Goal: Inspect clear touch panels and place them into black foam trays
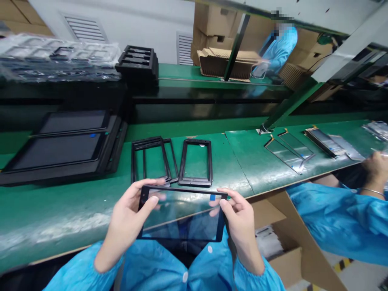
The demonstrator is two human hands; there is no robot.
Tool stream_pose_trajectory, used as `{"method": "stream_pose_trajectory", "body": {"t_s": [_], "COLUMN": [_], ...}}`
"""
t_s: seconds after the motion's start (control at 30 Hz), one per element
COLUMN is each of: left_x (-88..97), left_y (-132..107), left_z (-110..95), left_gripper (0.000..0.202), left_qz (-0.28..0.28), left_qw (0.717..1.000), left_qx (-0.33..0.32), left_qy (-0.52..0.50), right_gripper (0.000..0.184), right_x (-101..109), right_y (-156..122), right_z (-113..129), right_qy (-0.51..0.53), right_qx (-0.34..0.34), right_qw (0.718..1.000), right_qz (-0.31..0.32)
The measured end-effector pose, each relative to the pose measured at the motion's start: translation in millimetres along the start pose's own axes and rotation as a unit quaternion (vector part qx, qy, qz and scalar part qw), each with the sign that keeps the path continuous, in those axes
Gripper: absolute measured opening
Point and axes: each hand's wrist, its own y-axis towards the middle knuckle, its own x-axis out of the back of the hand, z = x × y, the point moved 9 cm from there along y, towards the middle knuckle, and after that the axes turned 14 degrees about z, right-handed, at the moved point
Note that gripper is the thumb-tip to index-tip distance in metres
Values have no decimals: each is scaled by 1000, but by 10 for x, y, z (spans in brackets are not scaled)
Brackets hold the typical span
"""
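Note:
I hold a clear glass panel with a black border over my lap, at the front edge of the green bench. My left hand grips its left end, thumb on the top face. My right hand grips its right end near a small blue tab. Just beyond the panel, a single black plastic frame lies on the bench. Left of it is a small stack of black frames.
Black trays holding dark panels fill the left of the bench. Glass panels lie to the right, near a co-worker's blue sleeve and hand. An open carton stands below the bench. Another person works behind by cardboard boxes.

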Motion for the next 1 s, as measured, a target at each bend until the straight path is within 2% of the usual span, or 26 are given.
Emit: {"method": "stream_pose_trajectory", "body": {"t_s": [0.07,0.17,0.2,0.27,0.47,0.53,0.6,0.67,0.7,0.77,0.83,0.9,1.0], "left_x": [-55,-328,-394,-450,-480,-577,-710,-781,-776,-711,-639,-602,-610], "left_y": [26,93,121,171,155,118,90,97,114,133,111,67,6], "left_z": [-263,-486,-508,-527,-531,-504,-447,-350,-279,-111,30,104,130], "left_gripper": [42,34,28,22,27,31,35,35,35,38,46,52,52], "left_qz": [10,106,137,174,197,228,279,305,300,261,214,187,185], "left_qw": [983,926,915,911,922,917,916,931,944,965,968,962,955], "left_qx": [-93,-183,-193,-196,-186,-176,-152,-99,-60,25,85,113,123], "left_qy": [156,312,325,319,278,277,246,173,122,5,-102,-166,-196], "right_gripper": [30,30,30,29,31,29,30,37,39,41,43,44,46], "right_x": [-2,-21,-26,-24,1,-120,-332,-506,-529,-451,-304,-206,-187], "right_y": [-38,-91,-108,-140,-161,-103,-33,11,28,54,67,81,113], "right_z": [0,4,3,-8,-46,-27,-6,-30,-60,-148,-234,-276,-282], "right_qy": [-22,-45,-51,-57,-36,-37,-35,-2,27,83,98,79,65], "right_qx": [-5,-8,-9,-13,-30,-32,-28,-33,-39,-50,-55,-53,-56], "right_qw": [1000,999,999,998,999,999,995,987,986,987,991,995,995], "right_qz": [-7,-12,-13,-15,-24,16,93,156,162,125,70,43,43]}}
